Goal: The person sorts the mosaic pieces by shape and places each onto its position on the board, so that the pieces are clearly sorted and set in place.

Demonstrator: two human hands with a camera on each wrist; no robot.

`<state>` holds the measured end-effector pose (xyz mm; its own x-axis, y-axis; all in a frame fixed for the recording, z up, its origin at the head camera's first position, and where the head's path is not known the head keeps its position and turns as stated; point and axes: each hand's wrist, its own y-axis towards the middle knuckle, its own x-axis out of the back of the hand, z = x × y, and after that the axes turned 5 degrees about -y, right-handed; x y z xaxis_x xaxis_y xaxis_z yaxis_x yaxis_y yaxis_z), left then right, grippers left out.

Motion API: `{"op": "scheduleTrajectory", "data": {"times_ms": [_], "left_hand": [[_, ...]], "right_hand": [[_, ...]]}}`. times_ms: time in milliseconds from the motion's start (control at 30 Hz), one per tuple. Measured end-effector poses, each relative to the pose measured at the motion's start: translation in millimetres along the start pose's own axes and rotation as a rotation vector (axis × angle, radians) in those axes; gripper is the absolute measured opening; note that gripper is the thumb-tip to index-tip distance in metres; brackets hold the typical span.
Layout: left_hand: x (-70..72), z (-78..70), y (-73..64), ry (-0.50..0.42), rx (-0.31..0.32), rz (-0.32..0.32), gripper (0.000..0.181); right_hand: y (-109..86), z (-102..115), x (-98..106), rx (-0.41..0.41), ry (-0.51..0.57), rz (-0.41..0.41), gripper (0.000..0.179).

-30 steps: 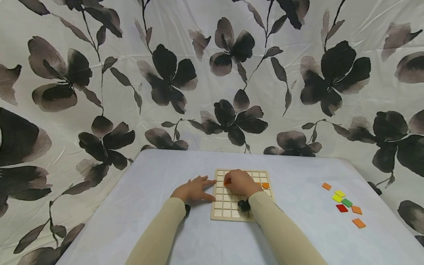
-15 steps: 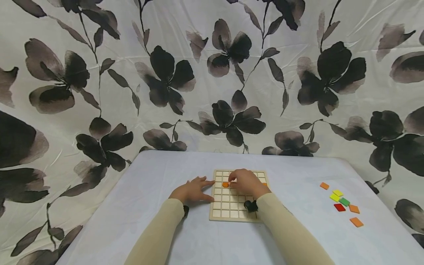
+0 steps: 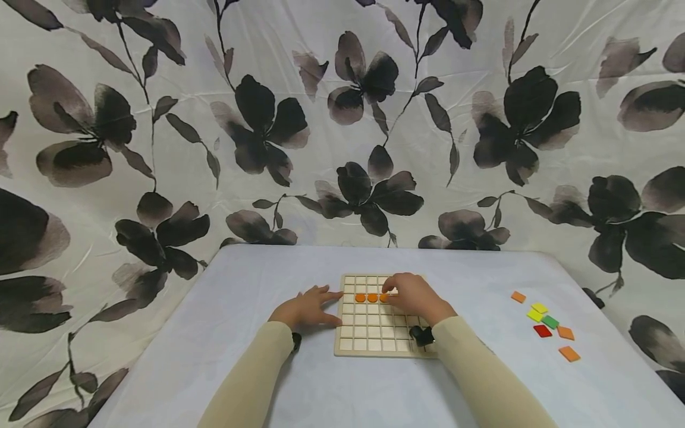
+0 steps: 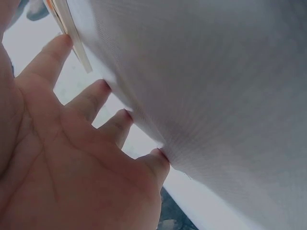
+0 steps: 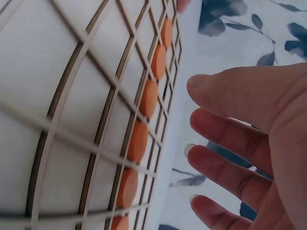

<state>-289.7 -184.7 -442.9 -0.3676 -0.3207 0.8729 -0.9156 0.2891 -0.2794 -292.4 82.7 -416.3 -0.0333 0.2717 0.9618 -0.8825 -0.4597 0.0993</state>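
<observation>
A pale wooden grid board point(image 3: 360, 344) lies on the table in the head view. One of its upper rows holds orange discs point(image 3: 361, 298), and the right wrist view shows several orange discs point(image 5: 138, 141) lined up in neighbouring squares. My left hand point(image 3: 306, 309) has its fingers spread, with a fingertip and the thumb at the board's left edge; in the left wrist view, one fingertip meets the board's side point(image 4: 72, 33). My right hand point(image 3: 417, 299) is over the row and covers its right part. Its fingers are loosely bent, with nothing between them.
To the right lie loose square tiles: a red tile point(image 3: 543, 331), a green tile point(image 3: 550, 321), yellow tiles point(image 3: 534, 315) and orange tiles point(image 3: 569, 354). A white cloth covers the table point(image 3: 251, 273). Behind it hangs a flowered curtain point(image 3: 299, 148).
My right hand has shifted rightward along the row, uncovering orange discs at its left end. My left hand keeps its place at the board's edge. The head view has turned slightly.
</observation>
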Motion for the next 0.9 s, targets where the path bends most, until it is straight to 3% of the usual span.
{"op": "scheduleTrajectory", "data": {"times_ms": [200, 467, 900], "left_hand": [[1.0, 0.3, -1.5, 0.002, 0.011, 0.000, 0.077], [3.0, -2.1, -3.4, -0.003, 0.016, 0.001, 0.079], [-0.7, -0.8, 2.5, 0.001, 0.000, 0.004, 0.080]], "right_hand": [[-10.9, -11, 7, 0.001, -0.019, -0.017, 0.018], [-29.0, -36, 12, -0.066, -0.034, -0.013, 0.020], [-64.6, -73, 23, -0.113, -0.080, -0.003, 0.020]]}}
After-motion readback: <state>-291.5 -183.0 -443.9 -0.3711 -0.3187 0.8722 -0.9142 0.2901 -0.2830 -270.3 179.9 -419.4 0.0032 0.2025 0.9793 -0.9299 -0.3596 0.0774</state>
